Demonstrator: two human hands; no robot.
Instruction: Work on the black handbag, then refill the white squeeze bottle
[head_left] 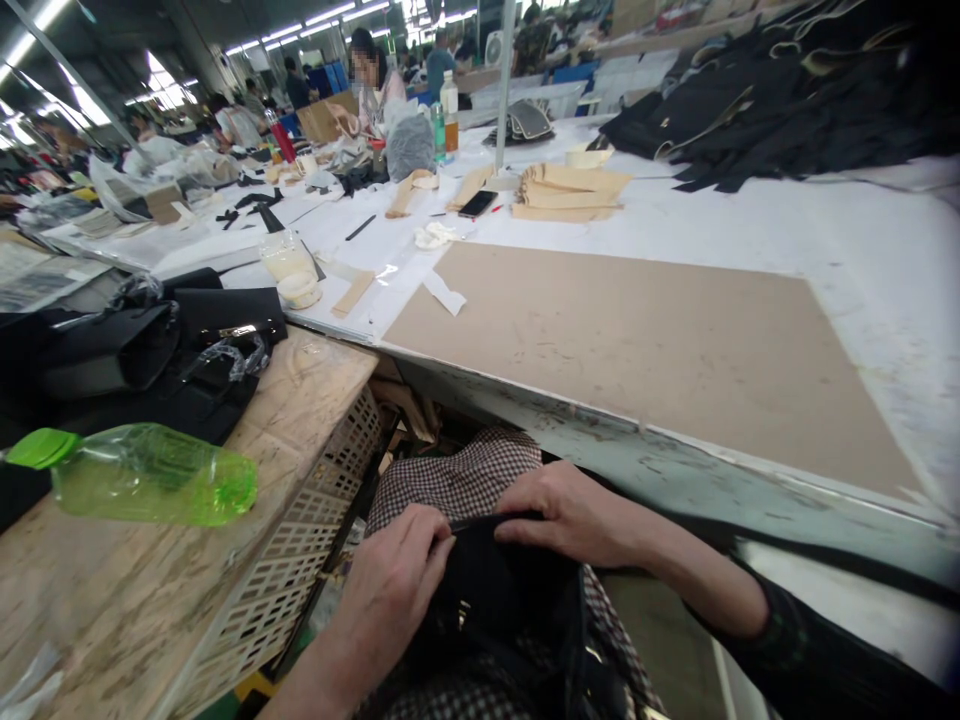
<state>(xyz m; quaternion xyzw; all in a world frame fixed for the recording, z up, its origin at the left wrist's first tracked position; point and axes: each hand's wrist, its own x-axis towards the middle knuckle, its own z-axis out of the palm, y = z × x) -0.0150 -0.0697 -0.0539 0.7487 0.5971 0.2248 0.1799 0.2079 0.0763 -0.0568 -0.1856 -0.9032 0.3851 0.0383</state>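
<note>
A black bag point(495, 590) with small gold-coloured metal fittings rests on my lap, over checked cloth point(450, 480). At the left end of its top edge, my left hand point(401, 560) is closed, thumb and fingers pinching the rim. My right hand point(562, 510) grips the same edge further right, with the thumb on the near side and fingers over the far side. The lower part of the bag runs into shadow, and its base is hard to make out.
A green-tinted bottle point(150, 475) lies on the wooden board point(300, 400) at left, beside black bag pieces point(225, 310). Ahead stands a white table with a brown sheet point(637, 350), a glue pot point(298, 288) and a phone point(478, 204). Black pieces point(750, 110) are heaped far right. People work behind.
</note>
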